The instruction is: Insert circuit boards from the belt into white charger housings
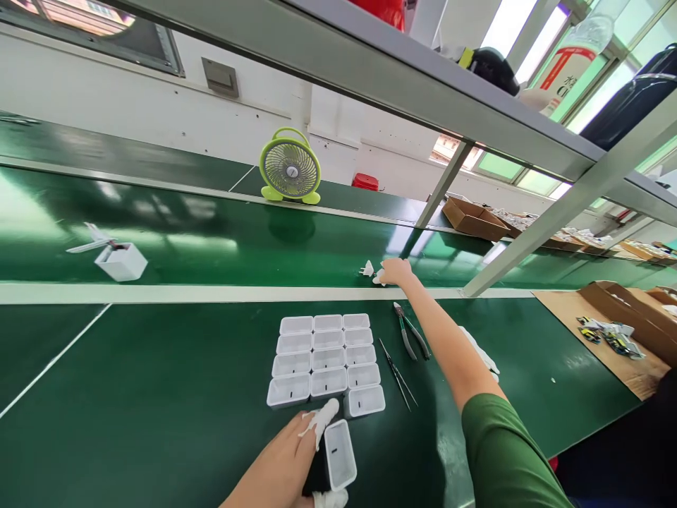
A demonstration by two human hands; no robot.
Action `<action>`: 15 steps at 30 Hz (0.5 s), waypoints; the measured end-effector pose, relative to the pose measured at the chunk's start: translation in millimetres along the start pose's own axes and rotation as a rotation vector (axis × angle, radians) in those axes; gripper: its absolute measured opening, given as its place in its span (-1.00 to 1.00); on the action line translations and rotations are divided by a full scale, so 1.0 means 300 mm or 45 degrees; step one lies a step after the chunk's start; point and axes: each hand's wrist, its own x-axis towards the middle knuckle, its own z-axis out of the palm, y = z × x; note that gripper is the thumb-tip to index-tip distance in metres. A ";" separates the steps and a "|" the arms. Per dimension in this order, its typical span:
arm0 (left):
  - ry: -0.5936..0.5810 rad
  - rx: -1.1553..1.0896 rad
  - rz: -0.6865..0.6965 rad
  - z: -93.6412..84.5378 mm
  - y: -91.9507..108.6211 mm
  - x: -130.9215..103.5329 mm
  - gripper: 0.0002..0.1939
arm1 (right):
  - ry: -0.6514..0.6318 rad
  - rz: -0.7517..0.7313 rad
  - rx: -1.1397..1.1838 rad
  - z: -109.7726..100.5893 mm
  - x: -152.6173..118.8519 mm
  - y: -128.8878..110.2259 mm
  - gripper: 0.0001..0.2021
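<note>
My left hand [288, 451], with white coverings on its fingertips, holds a small white open-topped box [340, 455] between thumb and fingers. The box is turned at an angle, with a small dark mark inside. Just beyond it, several similar white boxes [328, 358] stand in close rows on the green surface. My right hand [395, 271] reaches far forward across the white strip, fingers closed downward by a small white piece [367, 269]. White shows at its fingertips; whether that is a part or a finger covering, I cannot tell.
Right of the rows lie tweezers [396, 374] and green-handled cutting pliers [411, 331]. A white box with blade-like pieces [120, 261] stands at left, a green fan [290, 169] behind. A metal shelf frame [438, 183] crosses overhead. Cardboard [597, 346] with small parts lies at right.
</note>
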 end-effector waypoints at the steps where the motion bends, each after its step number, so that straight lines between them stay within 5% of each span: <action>1: 0.014 -0.067 -0.009 -0.012 0.015 0.013 -0.06 | 0.019 0.001 0.022 -0.011 -0.008 -0.018 -0.69; 5: -0.002 -0.256 -0.172 -0.041 0.058 0.050 -0.42 | 0.166 -0.075 0.202 -0.069 -0.111 -0.011 -0.65; 8: -0.046 -0.375 -0.313 -0.073 0.080 0.070 -0.52 | 0.359 -0.241 0.477 -0.085 -0.273 0.048 -0.48; 11: -0.045 -0.566 -0.374 -0.112 0.100 0.086 -0.49 | 0.865 -0.538 1.628 -0.049 -0.489 0.061 -0.33; 12: -0.037 -0.610 -0.390 -0.124 0.106 0.089 -0.48 | 0.880 -0.581 1.901 -0.025 -0.563 0.046 -0.34; 15: 0.028 -0.655 -0.386 -0.146 0.119 0.090 -0.44 | 0.483 -0.634 2.263 0.072 -0.750 -0.049 -0.42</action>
